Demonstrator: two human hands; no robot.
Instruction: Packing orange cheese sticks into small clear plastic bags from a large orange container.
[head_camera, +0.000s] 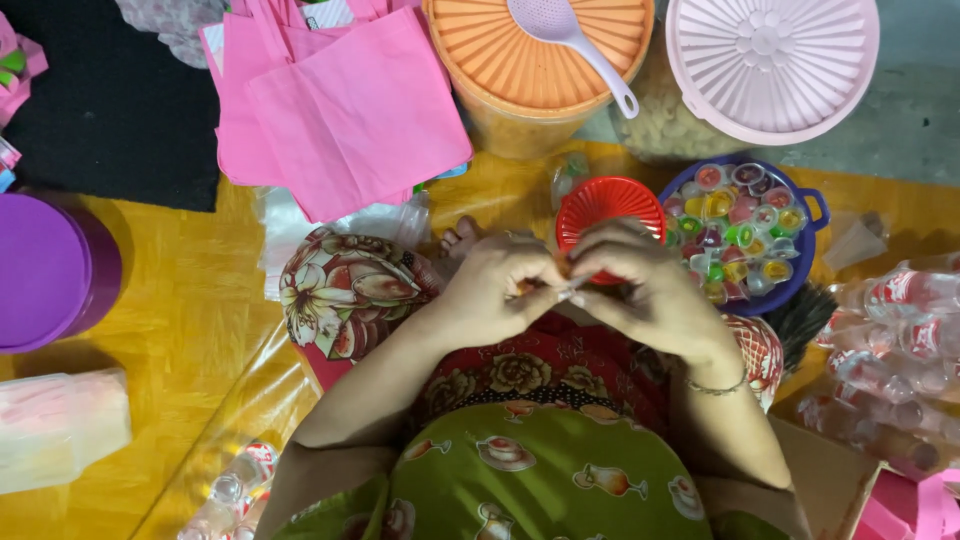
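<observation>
Red plastic basket just beyond the knuckles, mouth tipped toward the body, probably set there to stay within a short reach. Both hands brought together over the lap, close to the chest, likely for a near look at fine work.

Left hand curled, thumb and forefinger pressed together on a small pale piece. Right hand meeting it from the other side, fingertips pinching the same piece, remaining fingers folded loosely over. Too small and too covered to say what the piece is; held between the two hands, in the air above the red patterned skirt, in front of the basket and apparently not touching it. Thin bracelet on the right wrist.

Blue bowl just right of the basket, touching or nearly so, heaped with small jelly cups in many colours, seemingly kept by the right hand for easy picking. Beyond, an orange tub with a ribbed lid and a pale scoop laid on top, handle pointing toward the person. Beside it a pink-lidded tub.

Pink bags stacked flat at upper left, well apart from the hands. Purple tub at far left on the yellow floor. Clear wrapped packs piled at right, near the elbow.
</observation>
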